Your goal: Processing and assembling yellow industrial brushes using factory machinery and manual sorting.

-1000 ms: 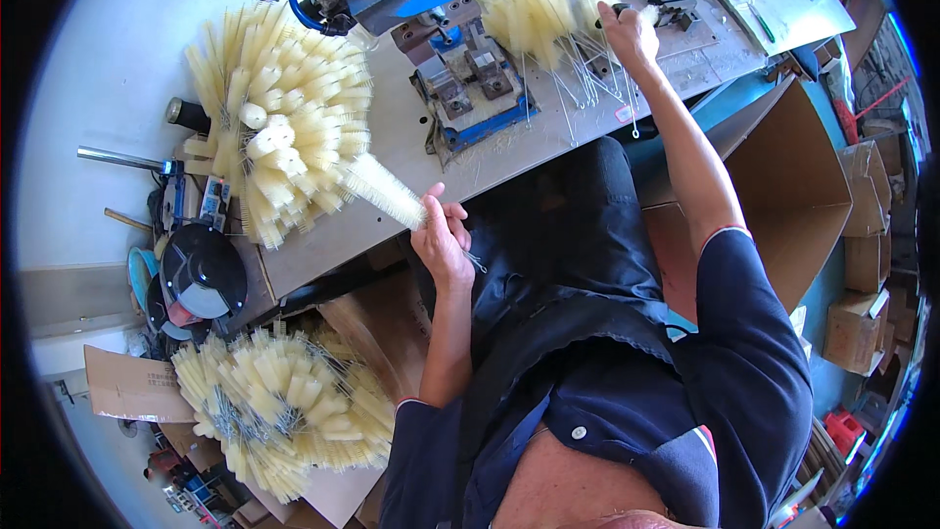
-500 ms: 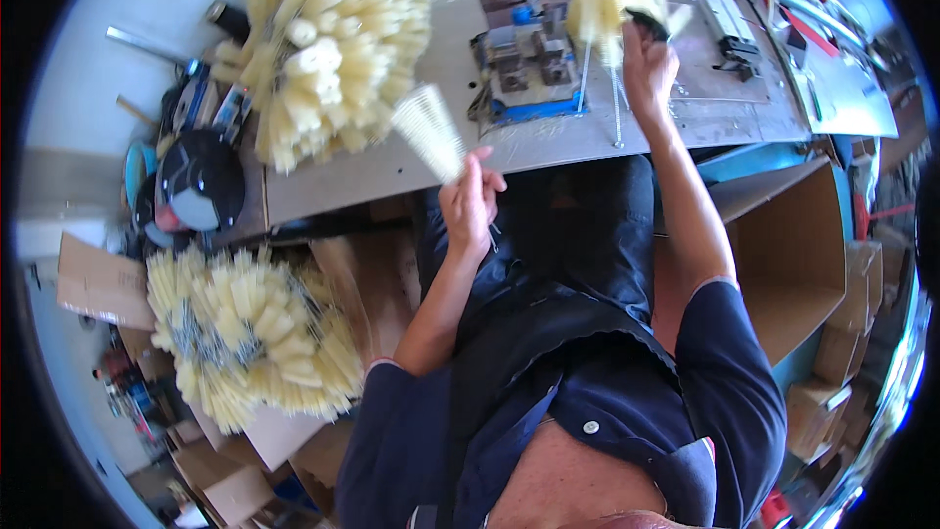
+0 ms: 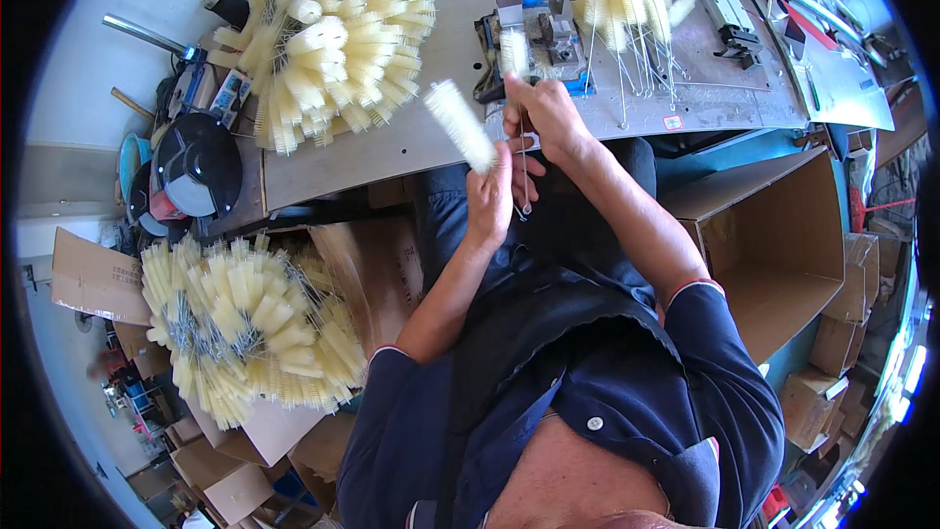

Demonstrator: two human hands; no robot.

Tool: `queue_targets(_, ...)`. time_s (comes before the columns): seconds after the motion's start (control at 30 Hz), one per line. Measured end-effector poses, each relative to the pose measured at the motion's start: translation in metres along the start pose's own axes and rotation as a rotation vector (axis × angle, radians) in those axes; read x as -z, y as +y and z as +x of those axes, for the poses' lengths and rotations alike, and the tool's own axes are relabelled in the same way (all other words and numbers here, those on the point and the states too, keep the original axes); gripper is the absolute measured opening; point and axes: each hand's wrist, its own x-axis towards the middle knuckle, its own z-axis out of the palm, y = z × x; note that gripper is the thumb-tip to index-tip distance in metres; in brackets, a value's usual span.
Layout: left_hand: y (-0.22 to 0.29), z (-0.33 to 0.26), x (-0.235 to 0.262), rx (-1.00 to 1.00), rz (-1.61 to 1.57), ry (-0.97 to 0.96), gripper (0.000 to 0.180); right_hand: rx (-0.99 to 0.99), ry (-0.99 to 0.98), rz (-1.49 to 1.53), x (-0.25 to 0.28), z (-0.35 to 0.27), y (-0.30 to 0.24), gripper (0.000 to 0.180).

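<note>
**Hands on two brushes at the worktop edge**

Left hand (image 3: pixel 490 198) closed on the wire stem of a pale bristle brush (image 3: pixel 458 123), bristle head angled up and to the left, above the front edge of the worktop (image 3: pixel 392 142). Right hand (image 3: pixel 548 118) just beside it, fingers pinched on a thin wire handle (image 3: pixel 525 171) hanging down between both hands; a second bristle head (image 3: pixel 513 51) standing right above this hand, probably on the same wire, though the join is hidden by the fingers.

Directly behind the hands, a small metal and blue press (image 3: pixel 539 15) fixed to the worktop. To its right, a bunch of finished brushes (image 3: pixel 627 5) propped on long wires. To the left, a big heap of the same brushes (image 3: pixel 333 34) spread over the worktop, with a black round tool (image 3: pixel 196 165) next to it. Below the worktop on the left, another heap of brushes (image 3: pixel 245 333) lying over cardboard. On the right, an open cardboard box (image 3: pixel 774 255) beside the lap.

Likely trouble: thin wire slipping or bending in the pinch, since so little of it is gripped. Loose wire ends close to fingers, so a prick is possible. Raised brush close to the worktop heap, so a careless swing could knock that pile off the edge.
</note>
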Motion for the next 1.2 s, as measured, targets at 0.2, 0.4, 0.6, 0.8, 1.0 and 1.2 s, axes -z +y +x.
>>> queue_targets(0.2, 0.004, -0.001, 0.016, -0.023, -0.039, 0.218, 0.058, -0.083, -0.023, 0.234, 0.004, 0.023, -0.002, 0.041)
queue_targets(0.4, 0.004, 0.004, 0.024, -0.054, -0.04, 0.25, 0.055, -0.181, -0.024, 0.501, 0.009, 0.034, -0.011, 0.051)
queue_targets(0.6, 0.006, 0.009, 0.025, -0.041, -0.034, 0.262, 0.052, -0.189, -0.275, 0.694, 0.011, 0.035, -0.026, 0.079)
queue_targets(0.8, 0.006, 0.01, 0.026, -0.009, -0.029, 0.281, 0.05, -0.14, -0.247, 0.762, -0.015, 0.031, -0.039, 0.087)
queue_targets(1.0, 0.005, 0.01, 0.026, -0.016, 0.019, 0.316, 0.055, -0.225, -0.115, 1.034, -0.038, 0.046, -0.045, 0.044)
queue_targets(1.2, 0.002, 0.012, 0.029, -0.035, 0.022, 0.316, 0.058, -0.213, -0.043, 0.921, -0.052, 0.05, -0.034, 0.025)
